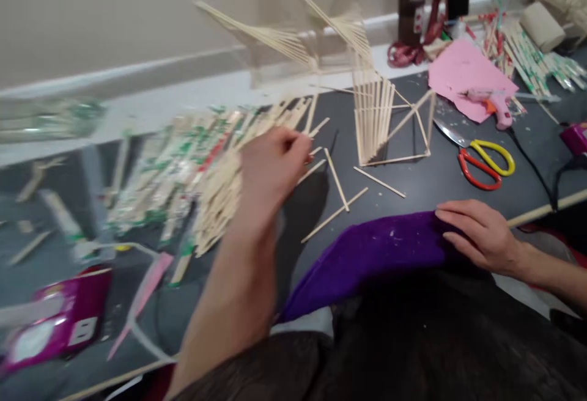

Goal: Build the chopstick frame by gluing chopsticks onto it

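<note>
My left hand (279,162), blurred by motion, is over the right end of a pile of disposable chopsticks (215,211). Its fingers are pinched, and a thin wooden stick (312,110) seems to rise from the fingertips. My right hand (486,239) grips the upper edge of a purple cloth (389,248) across my lap; its thumb is hidden. Ahead stands a frame of thin sticks (373,120) with a fanned, twisting row of sticks (270,40) above it. Several loose sticks (337,180) lie before it.
Scissors (481,156) with red and yellow handles and a pink glue gun (495,104) on pink paper (463,71) lie at right. A dark bottle (411,10) stands by the wall. Magenta packets (87,309) lie at left. A black cord (532,156) crosses the table edge.
</note>
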Available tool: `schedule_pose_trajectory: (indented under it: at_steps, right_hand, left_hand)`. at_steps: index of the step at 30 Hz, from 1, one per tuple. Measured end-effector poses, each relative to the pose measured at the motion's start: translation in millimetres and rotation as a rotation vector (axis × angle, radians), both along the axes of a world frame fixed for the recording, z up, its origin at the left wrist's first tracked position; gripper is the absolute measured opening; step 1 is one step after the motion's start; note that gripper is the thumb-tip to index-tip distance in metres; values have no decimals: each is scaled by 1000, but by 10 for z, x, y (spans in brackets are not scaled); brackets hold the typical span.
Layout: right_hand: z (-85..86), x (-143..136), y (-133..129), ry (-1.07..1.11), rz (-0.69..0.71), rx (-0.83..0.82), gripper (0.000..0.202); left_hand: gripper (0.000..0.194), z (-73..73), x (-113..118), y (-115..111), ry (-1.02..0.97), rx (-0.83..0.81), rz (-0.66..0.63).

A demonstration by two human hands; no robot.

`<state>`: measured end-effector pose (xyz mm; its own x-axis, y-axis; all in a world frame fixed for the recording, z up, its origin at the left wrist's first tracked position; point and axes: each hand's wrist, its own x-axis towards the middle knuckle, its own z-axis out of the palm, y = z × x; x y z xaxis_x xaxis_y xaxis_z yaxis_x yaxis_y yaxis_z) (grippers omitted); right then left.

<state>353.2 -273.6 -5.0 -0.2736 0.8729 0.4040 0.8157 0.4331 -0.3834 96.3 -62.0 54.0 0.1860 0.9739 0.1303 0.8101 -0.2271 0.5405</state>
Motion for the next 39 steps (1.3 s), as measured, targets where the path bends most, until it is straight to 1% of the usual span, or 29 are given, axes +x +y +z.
schedule_pose_trajectory:
  at_steps: [1,2,3,4,5,6,7,8,9,10,12,13,15,19,22,25,28,30,32,36,39]
  right_hand:
    - [-46,32,-97,-26,-7,-51,37]
    - [-96,47,-177,-69,-3,-100,40]
    - [-145,48,-232,-118,3,-141,42]
    - [-191,42,-261,-166,11,-169,45]
    - [-228,33,-264,-204,19,-183,47]
    - [-254,27,-246,-233,28,-190,50]
    - [-267,26,-211,-257,37,-197,53]
    - [-268,32,-167,-278,43,-197,54]
    - [-260,45,-120,-299,53,-191,55]
    - [-246,61,-76,-320,66,-180,56]
    - [-215,99,-5,-362,101,-160,58]
    - [-202,116,20,-380,116,-157,58]
    - [-187,136,58,-402,130,-166,57]
    - [-180,131,133,-402,119,-176,53]
    - [-167,120,208,-387,94,-135,46]
    - [-151,122,278,-374,81,-99,35]
    - [-144,123,378,-355,87,-128,35]
    - [-140,103,502,-361,97,-164,37]
    - [-126,55,674,-395,107,-187,38]
    - [-77,-95,1024,-472,161,-202,39]
    - [-69,-179,1189,-504,216,-191,38]
  left_hand:
    - [24,12,-92,-251,-59,14,4]
    - [25,0,-181,-507,-126,14,-2]
    - [23,-39,-262,-753,-151,21,-30]
    - [18,-105,-330,-980,-130,45,-89]
    - [13,-194,-380,-1176,-125,104,-130]
    - [8,-300,-414,-1336,-146,162,-189]
    - [6,-416,-432,-1458,-156,189,-268]
    - [7,-533,-437,-1546,-123,206,-342]
    - [8,-644,-434,-1603,-93,252,-368]
    - [8,-743,-425,-1636,-74,295,-363]
    - [8,-891,-405,-1654,-58,366,-345]
    - [8,-937,-395,-1646,-50,394,-328]
    - [9,-977,-379,-1606,-21,418,-292]
    - [8,-957,-351,-1474,39,353,-243]
    - [11,-948,-355,-1407,96,324,-197]
    - [16,-944,-413,-1424,163,316,-134]
    - [21,-932,-502,-1486,234,321,-45]
    - [24,-929,-552,-1510,294,302,52]
    - [25,-929,-589,-1497,326,255,113]
    - [27,-906,-677,-1355,354,173,117]
    - [29,-861,-783,-1148,380,150,155]
